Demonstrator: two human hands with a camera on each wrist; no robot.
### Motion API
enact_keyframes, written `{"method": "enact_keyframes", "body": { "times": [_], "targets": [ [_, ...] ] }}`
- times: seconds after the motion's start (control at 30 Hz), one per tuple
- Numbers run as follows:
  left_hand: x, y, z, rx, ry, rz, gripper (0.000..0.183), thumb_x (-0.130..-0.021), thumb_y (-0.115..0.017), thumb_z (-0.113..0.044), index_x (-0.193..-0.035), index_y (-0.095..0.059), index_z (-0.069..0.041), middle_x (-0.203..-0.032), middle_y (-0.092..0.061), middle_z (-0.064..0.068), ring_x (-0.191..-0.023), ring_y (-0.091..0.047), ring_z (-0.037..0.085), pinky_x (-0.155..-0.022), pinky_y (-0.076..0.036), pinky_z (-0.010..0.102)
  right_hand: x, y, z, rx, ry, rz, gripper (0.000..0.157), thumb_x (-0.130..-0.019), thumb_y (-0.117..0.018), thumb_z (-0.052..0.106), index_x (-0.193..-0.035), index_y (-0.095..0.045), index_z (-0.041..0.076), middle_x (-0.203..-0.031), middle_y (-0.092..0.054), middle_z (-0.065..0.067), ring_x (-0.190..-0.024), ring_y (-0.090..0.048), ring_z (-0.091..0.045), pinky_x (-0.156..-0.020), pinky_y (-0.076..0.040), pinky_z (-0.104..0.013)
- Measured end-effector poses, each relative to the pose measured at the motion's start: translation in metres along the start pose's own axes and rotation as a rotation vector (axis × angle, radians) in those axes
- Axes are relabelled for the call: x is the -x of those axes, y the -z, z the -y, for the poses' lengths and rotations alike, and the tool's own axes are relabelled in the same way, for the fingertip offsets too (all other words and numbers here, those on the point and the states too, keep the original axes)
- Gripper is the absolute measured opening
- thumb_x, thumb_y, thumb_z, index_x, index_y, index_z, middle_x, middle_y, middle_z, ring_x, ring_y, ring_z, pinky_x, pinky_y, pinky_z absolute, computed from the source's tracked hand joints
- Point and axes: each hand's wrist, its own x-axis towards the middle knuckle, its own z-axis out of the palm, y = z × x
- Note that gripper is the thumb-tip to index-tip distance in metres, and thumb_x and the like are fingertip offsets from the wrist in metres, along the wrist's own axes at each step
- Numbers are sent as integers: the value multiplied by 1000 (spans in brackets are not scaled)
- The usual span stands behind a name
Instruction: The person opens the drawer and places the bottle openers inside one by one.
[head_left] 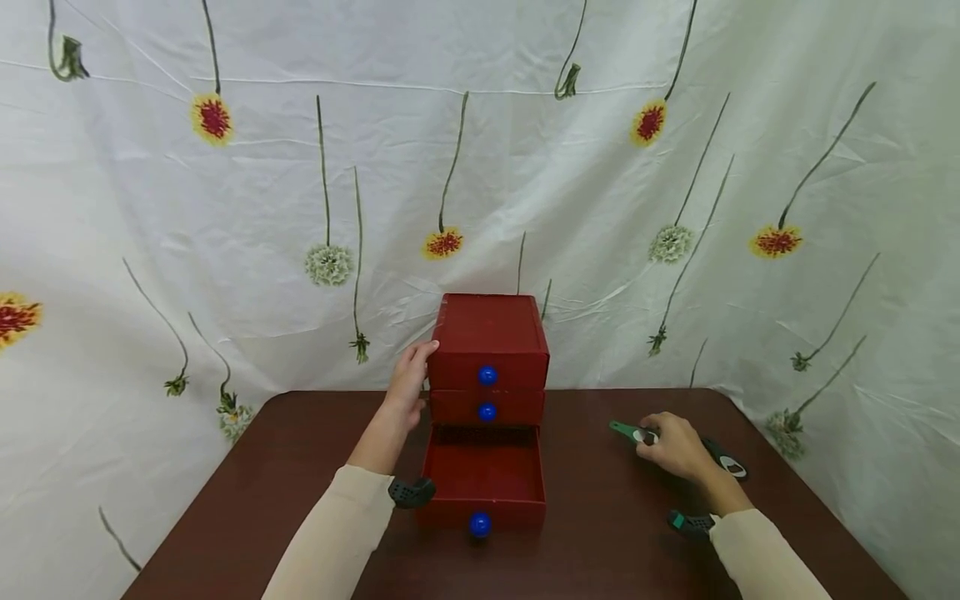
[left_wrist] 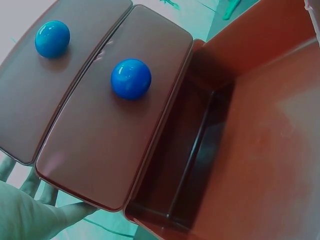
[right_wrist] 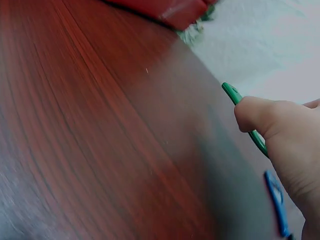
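A red chest of drawers [head_left: 491, 325] with blue round knobs stands on the table, its bottom drawer [head_left: 483, 467] pulled out and showing a bare red floor. My left hand [head_left: 407, 387] rests against the chest's left side, fingers extended along it near the upper two drawers; the left wrist view shows this hand [left_wrist: 35, 205] at the chest's edge. On the right, my right hand [head_left: 671, 446] pinches a slim green tool [head_left: 624, 430] between thumb and fingers. The same green tool [right_wrist: 231, 92] sticks out past the thumb in the right wrist view; its exact kind is unclear.
A dark item with a pale oval [head_left: 731, 465] lies right of my right hand, near the table's right edge. The brown wooden table [head_left: 600, 533] carries everything. Behind it hangs a white flower-printed cloth [head_left: 570, 183].
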Motion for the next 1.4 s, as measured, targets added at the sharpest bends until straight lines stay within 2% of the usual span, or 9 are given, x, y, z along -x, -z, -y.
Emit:
{"method": "enact_keyframes", "body": {
  "times": [0.13,0.3,0.43,0.6,0.67,0.87,0.97,1.17,1.4],
  "targets": [
    [0,0,-1,-2,0,-3,54,-101,-60,-46,-142,-50,-13,-161,-30,10,-146,-28,34,-103,-27,69,-6,3,15,-14,54,7,36,-84,-77,16,-114,-72,-3,-114,-67,-19,-100,-63,-36,-79,-51,-53],
    [0,-1,0,-5,4,-2,51,-101,-60,-45,-139,-51,-12,-160,-33,10,-146,-30,34,-101,-29,68,-11,3,38,-51,147,12,31,-82,-79,12,-109,-74,0,-107,-68,-13,-87,-62,-25,-72,-51,-43],
    [1,1,-2,-15,0,1,51,-101,-60,-47,-139,-52,-13,-161,-31,10,-145,-30,35,-99,-30,66,-13,1,59,-82,202,24,29,-81,-80,12,-108,-75,4,-106,-68,-8,-83,-60,-20,-70,-50,-38],
    [0,1,-1,-26,-14,4,49,-101,-61,-48,-135,-55,-14,-160,-33,10,-143,-33,35,-89,-32,55,-12,-3,80,-126,278,14,27,-79,-81,12,-106,-76,8,-104,-68,-3,-83,-59,-15,-69,-51,-34],
    [0,1,0,-23,-16,8,48,-101,-61,-47,-134,-55,-13,-160,-33,10,-142,-33,35,-87,-31,54,-12,-5,89,-145,323,6,27,-78,-81,12,-105,-76,8,-103,-67,-1,-82,-59,-14,-68,-50,-33],
    [0,3,1,-3,-22,4,50,-100,-63,-45,-139,-55,-14,-160,-32,10,-143,-32,37,-99,-31,67,-15,-13,119,-193,437,29,27,-78,-80,14,-105,-76,9,-101,-67,3,-82,-61,-12,-69,-52,-30],
    [0,4,1,-1,-28,6,52,-100,-63,-46,-140,-54,-14,-160,-32,10,-143,-32,37,-102,-29,70,-18,-18,135,-213,465,39,26,-79,-80,16,-104,-76,9,-101,-67,4,-84,-61,-11,-71,-53,-30],
    [0,4,2,-1,-27,3,53,-100,-63,-46,-141,-54,-14,-160,-32,9,-142,-32,37,-101,-31,68,-25,-32,162,-198,509,31,28,-80,-79,18,-105,-77,5,-101,-68,1,-87,-62,-13,-74,-54,-31],
    [0,5,3,0,-34,12,54,-101,-62,-47,-143,-53,-14,-162,-29,9,-145,-30,36,-102,-29,69,-27,-45,187,-174,481,70,28,-80,-78,18,-105,-79,5,-104,-70,-2,-91,-65,-17,-79,-55,-34]
  ]
}}
